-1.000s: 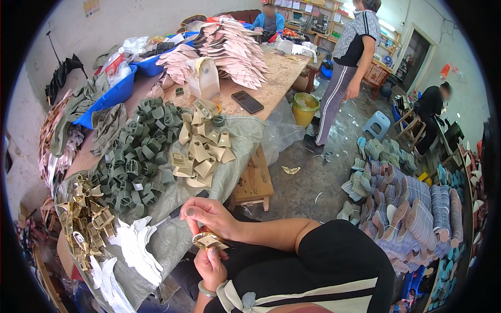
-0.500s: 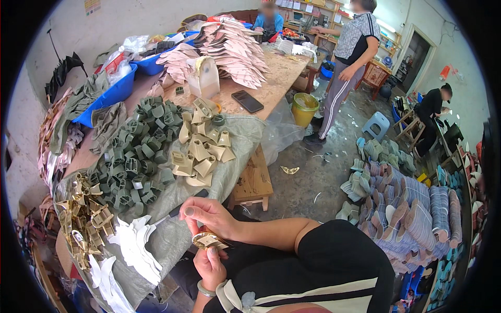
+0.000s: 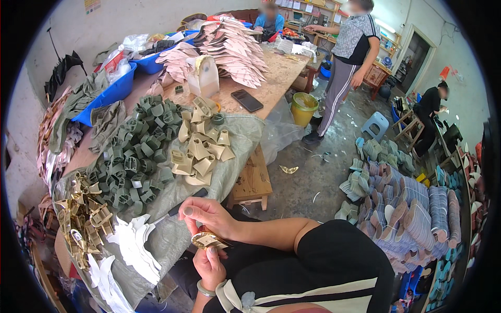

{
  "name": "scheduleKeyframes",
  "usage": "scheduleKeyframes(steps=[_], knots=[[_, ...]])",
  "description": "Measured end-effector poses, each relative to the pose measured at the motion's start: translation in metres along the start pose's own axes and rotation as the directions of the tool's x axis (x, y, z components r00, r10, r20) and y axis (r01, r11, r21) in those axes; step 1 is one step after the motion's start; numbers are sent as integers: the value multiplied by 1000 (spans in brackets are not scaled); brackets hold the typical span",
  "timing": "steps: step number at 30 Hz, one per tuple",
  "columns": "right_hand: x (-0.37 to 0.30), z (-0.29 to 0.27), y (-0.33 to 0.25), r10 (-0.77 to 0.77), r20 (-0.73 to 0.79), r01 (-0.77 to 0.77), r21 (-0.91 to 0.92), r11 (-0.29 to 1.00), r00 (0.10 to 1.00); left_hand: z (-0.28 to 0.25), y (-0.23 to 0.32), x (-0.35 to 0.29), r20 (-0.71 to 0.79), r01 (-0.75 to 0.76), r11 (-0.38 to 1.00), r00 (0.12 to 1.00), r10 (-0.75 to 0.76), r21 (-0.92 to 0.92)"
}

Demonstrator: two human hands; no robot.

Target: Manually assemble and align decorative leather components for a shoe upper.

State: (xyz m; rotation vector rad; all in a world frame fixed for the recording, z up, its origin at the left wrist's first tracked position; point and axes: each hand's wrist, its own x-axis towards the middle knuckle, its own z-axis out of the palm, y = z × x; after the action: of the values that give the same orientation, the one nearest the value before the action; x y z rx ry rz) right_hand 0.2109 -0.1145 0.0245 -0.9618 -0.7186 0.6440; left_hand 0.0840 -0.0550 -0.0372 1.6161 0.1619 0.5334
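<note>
My left hand, with a bracelet at the wrist, is closed on a shiny gold shoe heel held over my lap. Bent over the heel's upper edge is my right hand, fingers pinched together; whatever they pinch is too small to make out. White curved pieces and a black-handled tool lie on the sack sheet nearby. Shiny gold heels are heaped at the left. Beyond them spread dark green heels and matte gold heels.
Farther along the table are stacked pink pieces, a phone and blue tubs. A wooden stool and a yellow bucket stand beside it. Stacked soles fill the right; a person stands ahead.
My hands and the gold heel stay nearly in place. The standing person has shifted slightly, with an arm moved, and the person at the far right has leaned a little.
</note>
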Motion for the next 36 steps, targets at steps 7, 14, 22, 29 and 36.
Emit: scheduleKeyframes(steps=[7,14,22,29,36], knots=[[0,3,3,-14,5,14,-3,1000,1000,-2,-2,-3,-9,37,999,999,-37,-36],[1,3,3,45,15,-45,35,998,999,-5,-3,-3,7,-5,1000,1000,5,5],[-3,3,2,80,-8,-80,54,995,997,-5,-2,-5,23,27,999,999,-26,-32],[-2,5,2,97,19,-98,59,993,995,-6,-1,-6,6,58,997,998,-57,-55],[-2,5,5,88,-3,-87,105,991,996,-6,-1,-6,21,60,996,998,-59,-60]])
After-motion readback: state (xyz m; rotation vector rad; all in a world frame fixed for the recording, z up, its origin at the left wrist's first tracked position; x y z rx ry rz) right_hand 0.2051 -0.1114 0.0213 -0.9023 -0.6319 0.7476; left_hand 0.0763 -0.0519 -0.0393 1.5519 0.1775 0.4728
